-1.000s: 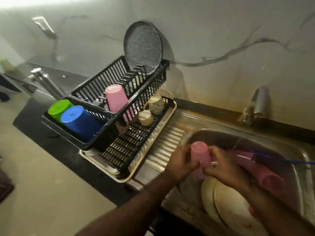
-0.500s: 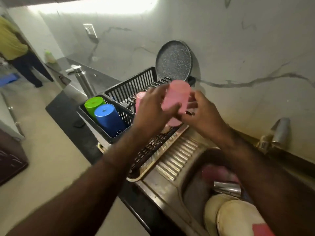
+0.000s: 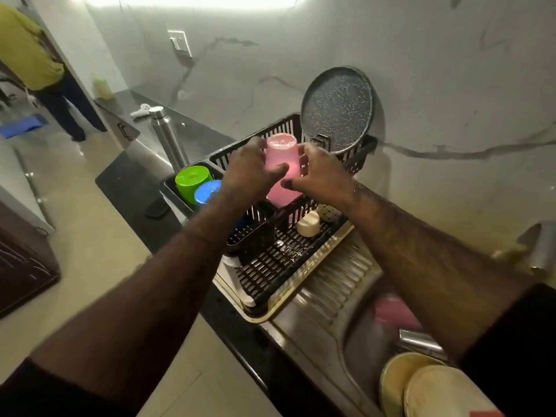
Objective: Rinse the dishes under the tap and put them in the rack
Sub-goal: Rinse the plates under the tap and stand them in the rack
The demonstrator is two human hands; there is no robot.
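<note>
Head view: both hands, left hand [image 3: 251, 173] and right hand [image 3: 320, 176], closed around the upside-down pink cup [image 3: 282, 170], its long axis upright, directly over the rack [image 3: 270, 254].

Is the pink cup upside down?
Yes, the pink cup is held bottom-up by the left hand and right hand over the rack.

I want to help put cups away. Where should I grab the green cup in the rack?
Grip the green cup round its sides, coming from above. It stands upside down with its flat bottom up, and the blue cup crowds one side.
</note>
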